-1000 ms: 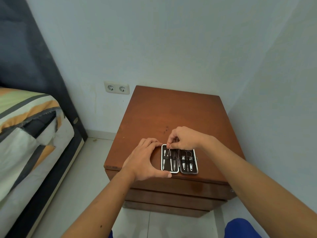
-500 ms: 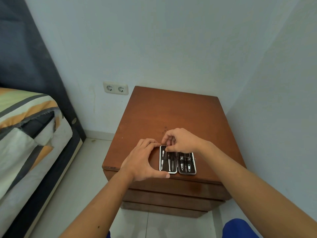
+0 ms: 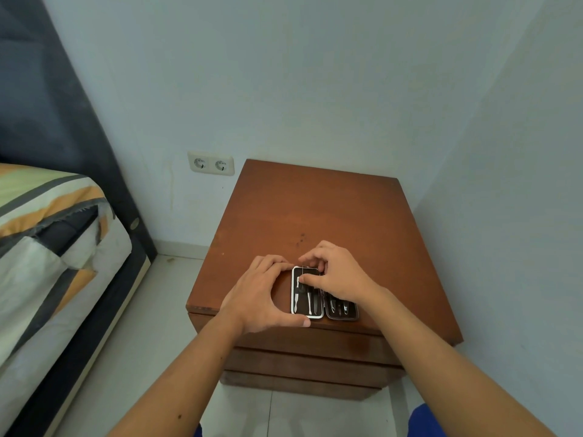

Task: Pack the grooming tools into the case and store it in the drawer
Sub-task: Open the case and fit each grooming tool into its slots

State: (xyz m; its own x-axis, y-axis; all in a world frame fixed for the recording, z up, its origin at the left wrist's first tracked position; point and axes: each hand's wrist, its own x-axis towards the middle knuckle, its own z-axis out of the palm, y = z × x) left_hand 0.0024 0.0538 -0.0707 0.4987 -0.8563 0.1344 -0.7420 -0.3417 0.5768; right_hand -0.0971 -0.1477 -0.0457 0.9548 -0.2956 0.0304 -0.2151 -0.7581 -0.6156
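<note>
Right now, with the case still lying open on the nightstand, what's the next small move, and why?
Probably press the thin tool down into its slot. The right hand has its fingertips on the case's left half, apparently seating a tool, while the left hand braces the case's left edge. The case is open flat on the nightstand, so closing should likely wait.

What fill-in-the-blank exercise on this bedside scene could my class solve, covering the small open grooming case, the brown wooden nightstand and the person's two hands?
1. The small black grooming case lies ____, both halves flat.
2. The case rests on the brown wooden ____.
3. The left hand braces the case's ____ edge.
4. The right hand presses a thin metal tool into the case's ____ half.

Missing words: open; nightstand; left; left
</note>
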